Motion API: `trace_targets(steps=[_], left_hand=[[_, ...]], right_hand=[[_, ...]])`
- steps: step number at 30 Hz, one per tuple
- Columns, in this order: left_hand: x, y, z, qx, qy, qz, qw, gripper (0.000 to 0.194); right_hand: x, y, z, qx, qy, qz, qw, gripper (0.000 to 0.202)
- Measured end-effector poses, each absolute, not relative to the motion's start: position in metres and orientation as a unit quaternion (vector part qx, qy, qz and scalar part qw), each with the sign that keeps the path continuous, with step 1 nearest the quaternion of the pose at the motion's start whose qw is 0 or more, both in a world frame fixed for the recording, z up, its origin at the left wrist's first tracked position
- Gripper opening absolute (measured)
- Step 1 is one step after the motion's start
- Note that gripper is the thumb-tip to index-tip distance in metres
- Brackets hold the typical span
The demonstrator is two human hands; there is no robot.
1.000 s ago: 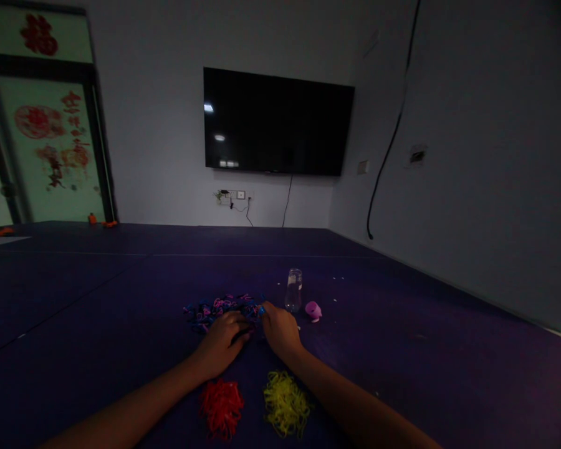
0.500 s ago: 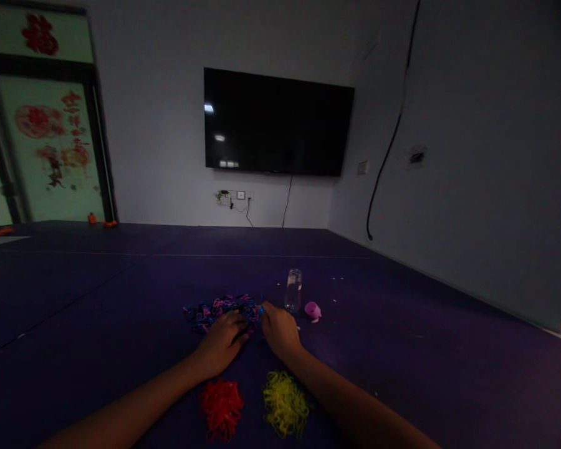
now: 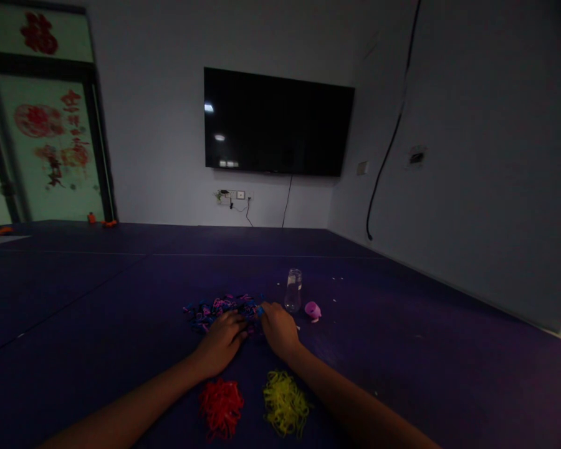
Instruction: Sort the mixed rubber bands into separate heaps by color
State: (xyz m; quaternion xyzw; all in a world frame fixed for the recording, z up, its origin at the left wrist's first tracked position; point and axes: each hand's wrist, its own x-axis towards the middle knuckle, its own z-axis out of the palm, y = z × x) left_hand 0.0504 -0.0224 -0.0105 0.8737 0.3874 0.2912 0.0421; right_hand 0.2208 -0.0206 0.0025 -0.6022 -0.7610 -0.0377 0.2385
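A mixed pile of blue, pink and purple rubber bands [image 3: 210, 310] lies on the dark purple floor. My left hand [image 3: 220, 343] rests on the near side of this pile, its fingers apart and pointing forward. At the pile's right end is my right hand [image 3: 279, 329], its fingers curled in a pinch. A bright blue band [image 3: 260, 310] shows at those fingertips, though the fingers hide part of it. Closer to me, between my forearms, sit a heap of red rubber bands [image 3: 221, 408] and a heap of yellow rubber bands [image 3: 285, 403].
A clear bottle [image 3: 293, 292] stands just beyond my right hand, with a pink cup-like piece [image 3: 313, 310] beside it. Small white scraps dot the floor. A television [image 3: 278, 125] hangs on the far wall, and a dark cable [image 3: 384, 168] runs down the right wall.
Both hands stay at the pile, with only slight finger shifts. The heaps, bottle and pink piece have not moved.
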Motion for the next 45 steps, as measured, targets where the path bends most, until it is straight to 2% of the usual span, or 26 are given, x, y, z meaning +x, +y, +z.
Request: trace_targets(steps=[11, 22, 34, 45], left_hand=[[0.0502, -0.0203, -0.0110, 0.877, 0.386, 0.283, 0.035, 0.022], [0.0506, -0.0235, -0.0072, 0.845, 0.383, 0.373, 0.026, 0.026], [0.0486, -0.0200, -0.0131, 0.875, 0.405, 0.265, 0.022, 0.031], [0.0498, -0.0201, -0.0114, 0.875, 0.409, 0.257, 0.026, 0.029]], right_hand=[[0.2189, -0.0206, 0.0030, -0.565, -0.799, -0.027, 0.205, 0.023], [0.2192, -0.0191, 0.0019, -0.567, -0.800, -0.019, 0.195, 0.024], [0.2198, -0.0185, -0.0001, -0.559, -0.804, -0.034, 0.203, 0.023], [0.2191, -0.0200, 0.0013, -0.563, -0.801, -0.044, 0.198, 0.023]])
